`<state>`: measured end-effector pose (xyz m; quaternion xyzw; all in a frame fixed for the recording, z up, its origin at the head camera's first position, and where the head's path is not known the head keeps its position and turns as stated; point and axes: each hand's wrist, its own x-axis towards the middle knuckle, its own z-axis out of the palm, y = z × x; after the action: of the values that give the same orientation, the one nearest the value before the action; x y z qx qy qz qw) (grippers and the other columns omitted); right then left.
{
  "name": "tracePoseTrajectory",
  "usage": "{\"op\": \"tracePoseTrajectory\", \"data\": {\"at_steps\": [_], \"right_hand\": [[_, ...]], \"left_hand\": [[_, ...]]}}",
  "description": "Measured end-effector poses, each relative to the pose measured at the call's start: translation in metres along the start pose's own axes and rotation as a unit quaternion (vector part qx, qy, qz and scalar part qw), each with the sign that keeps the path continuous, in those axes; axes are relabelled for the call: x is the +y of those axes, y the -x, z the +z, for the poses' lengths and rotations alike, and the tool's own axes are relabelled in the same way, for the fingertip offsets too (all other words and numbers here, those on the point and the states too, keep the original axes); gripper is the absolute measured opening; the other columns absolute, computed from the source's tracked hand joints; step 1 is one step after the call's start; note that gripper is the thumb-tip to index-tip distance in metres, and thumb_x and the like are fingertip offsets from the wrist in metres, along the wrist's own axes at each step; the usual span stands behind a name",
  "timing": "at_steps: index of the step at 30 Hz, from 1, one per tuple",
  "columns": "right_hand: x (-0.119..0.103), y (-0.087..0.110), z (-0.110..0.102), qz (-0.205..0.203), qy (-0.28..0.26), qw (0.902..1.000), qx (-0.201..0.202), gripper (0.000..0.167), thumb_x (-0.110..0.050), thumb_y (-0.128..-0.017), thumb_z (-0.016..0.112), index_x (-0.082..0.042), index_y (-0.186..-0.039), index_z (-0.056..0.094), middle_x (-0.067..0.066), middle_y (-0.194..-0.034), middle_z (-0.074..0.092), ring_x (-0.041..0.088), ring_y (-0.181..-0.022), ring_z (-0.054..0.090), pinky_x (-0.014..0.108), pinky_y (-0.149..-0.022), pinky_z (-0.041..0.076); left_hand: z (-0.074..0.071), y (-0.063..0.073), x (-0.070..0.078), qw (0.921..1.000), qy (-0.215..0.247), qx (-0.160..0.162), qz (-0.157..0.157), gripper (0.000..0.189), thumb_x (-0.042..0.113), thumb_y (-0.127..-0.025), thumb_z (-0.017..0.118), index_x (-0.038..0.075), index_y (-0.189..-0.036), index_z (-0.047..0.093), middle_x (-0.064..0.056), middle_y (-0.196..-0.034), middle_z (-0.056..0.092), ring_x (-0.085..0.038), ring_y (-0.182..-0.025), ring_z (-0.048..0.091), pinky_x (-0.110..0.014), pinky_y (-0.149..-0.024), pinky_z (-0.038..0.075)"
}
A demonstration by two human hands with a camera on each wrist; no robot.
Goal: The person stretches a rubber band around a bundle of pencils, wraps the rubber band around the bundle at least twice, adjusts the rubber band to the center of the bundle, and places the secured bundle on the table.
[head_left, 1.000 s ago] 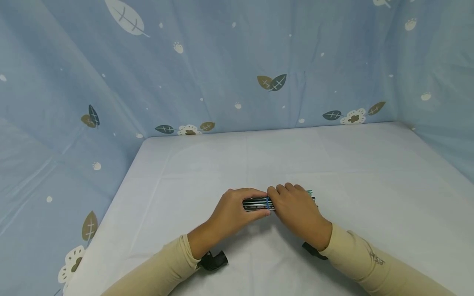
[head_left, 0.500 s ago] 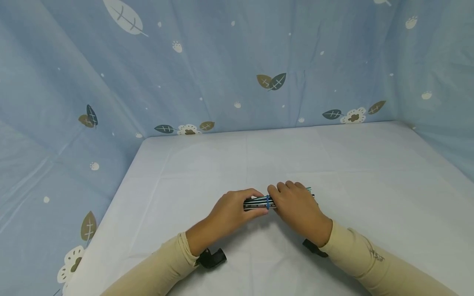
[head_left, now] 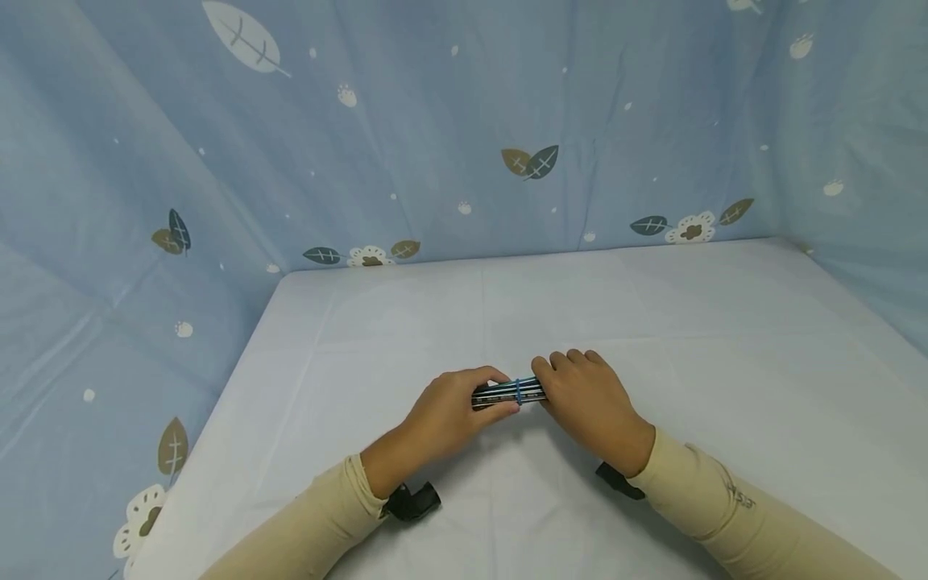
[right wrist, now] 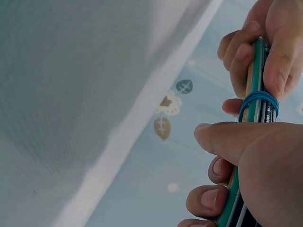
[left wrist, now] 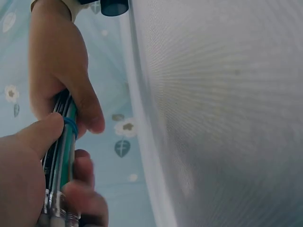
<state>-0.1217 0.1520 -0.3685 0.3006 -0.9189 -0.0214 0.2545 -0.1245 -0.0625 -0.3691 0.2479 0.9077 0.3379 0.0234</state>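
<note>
A bundle of slim pencils point(head_left: 493, 394), dark and green with silver stripes, is held just above the white surface, lying crosswise between both hands. A blue rubber band point(right wrist: 260, 98) circles it in several loops near its middle. My left hand point(head_left: 438, 415) grips the left part, thumb on the near side and fingers behind. My right hand point(head_left: 596, 407) wraps the right part, its knuckles on top, covering that end. Silvery ends point(left wrist: 57, 205) of the pencils show low in the left wrist view. The band sits between the hands.
A white cloth-covered table point(head_left: 406, 314) spreads under and around the hands. Blue patterned fabric point(head_left: 435, 121) hangs behind it and at both sides. Black devices point(head_left: 413, 502) are strapped beneath the wrists.
The right hand has shifted slightly right and up, so more of the bundle shows between the hands. Pencil ends formerly visible beyond the right hand are now hidden. The band moved slightly left.
</note>
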Motion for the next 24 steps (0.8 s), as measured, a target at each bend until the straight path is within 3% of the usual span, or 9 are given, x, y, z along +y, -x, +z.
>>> {"op": "tracePoseTrajectory", "data": {"at_steps": [5,9,14,24], "right_hand": [[-0.003,0.000,0.000,-0.006,0.000,1.0000,0.001,0.031,-0.014,-0.076,0.086,-0.009,-0.079,0.056,0.003,-0.063,0.056,0.015,-0.052,0.044,0.027,-0.050,0.035],[-0.007,0.001,-0.001,-0.007,-0.007,0.9999,-0.005,0.031,-0.013,-0.078,0.084,-0.009,-0.078,0.054,0.002,-0.061,0.053,0.014,-0.050,0.040,0.026,-0.049,0.034],[-0.009,0.001,-0.002,-0.005,-0.007,0.9999,-0.006,0.028,-0.010,-0.080,0.082,-0.009,-0.078,0.054,0.001,-0.060,0.051,0.014,-0.050,0.039,0.026,-0.049,0.033],[-0.011,0.002,-0.003,-0.006,-0.012,0.9997,-0.020,0.028,-0.010,-0.079,0.082,-0.009,-0.080,0.054,0.002,-0.064,0.056,0.015,-0.052,0.042,0.028,-0.050,0.037]], "left_hand": [[0.001,0.001,-0.001,0.9982,-0.024,0.033,0.043,0.028,0.041,-0.088,0.076,0.024,-0.111,0.073,0.013,-0.105,0.073,0.000,-0.085,0.063,-0.023,-0.076,0.051],[0.001,0.001,-0.001,0.9949,-0.041,0.061,0.070,0.031,0.041,-0.085,0.078,0.024,-0.111,0.075,0.012,-0.107,0.075,0.001,-0.089,0.066,-0.028,-0.083,0.051],[0.001,0.002,0.000,0.9939,-0.051,0.069,0.069,0.035,0.043,-0.084,0.079,0.024,-0.113,0.076,0.012,-0.108,0.075,0.000,-0.090,0.067,-0.029,-0.083,0.051],[0.001,0.003,0.002,0.9965,-0.051,0.039,0.053,0.042,0.044,-0.085,0.077,0.028,-0.124,0.072,0.009,-0.111,0.075,-0.004,-0.093,0.068,-0.025,-0.076,0.052]]}}
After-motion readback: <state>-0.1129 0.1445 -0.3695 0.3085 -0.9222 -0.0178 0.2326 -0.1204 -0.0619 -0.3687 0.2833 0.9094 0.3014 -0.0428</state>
